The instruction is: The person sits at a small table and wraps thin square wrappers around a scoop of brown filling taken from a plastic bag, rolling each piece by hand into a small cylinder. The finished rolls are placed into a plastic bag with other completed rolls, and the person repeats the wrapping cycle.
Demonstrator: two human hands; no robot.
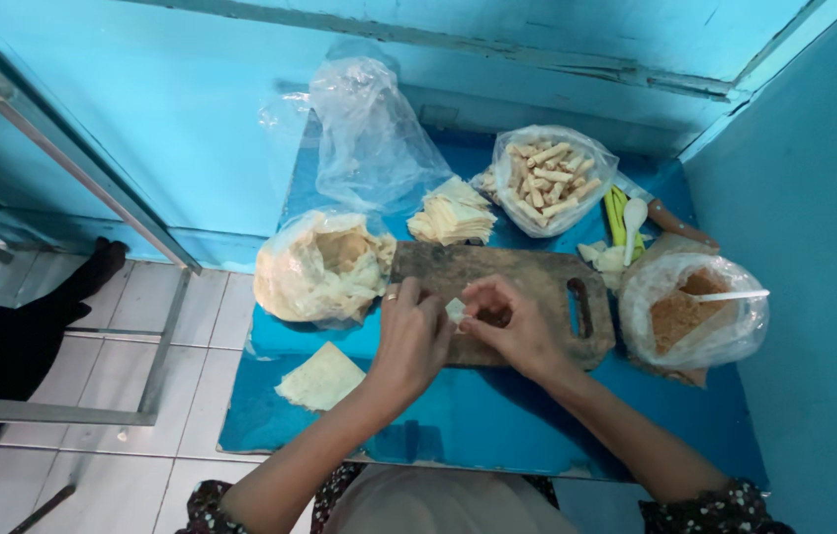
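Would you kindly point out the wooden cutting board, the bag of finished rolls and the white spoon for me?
wooden cutting board [537,277], head view, bare top surface.
bag of finished rolls [549,180], head view, on the rolls inside.
white spoon [634,214], head view, its bowl.

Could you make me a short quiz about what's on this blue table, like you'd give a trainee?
1. True or false: both hands, the left hand and the right hand, work together over the wooden cutting board.
2. What fills the clear bag at the back of the blue table?
A. finished pale rolls
B. whole eggs
C. green leaves
3. What sticks out of the bag of brown filling on the right?

Key:
1. True; they pinch a small pale wrapper piece between them.
2. A.
3. A white spoon handle.
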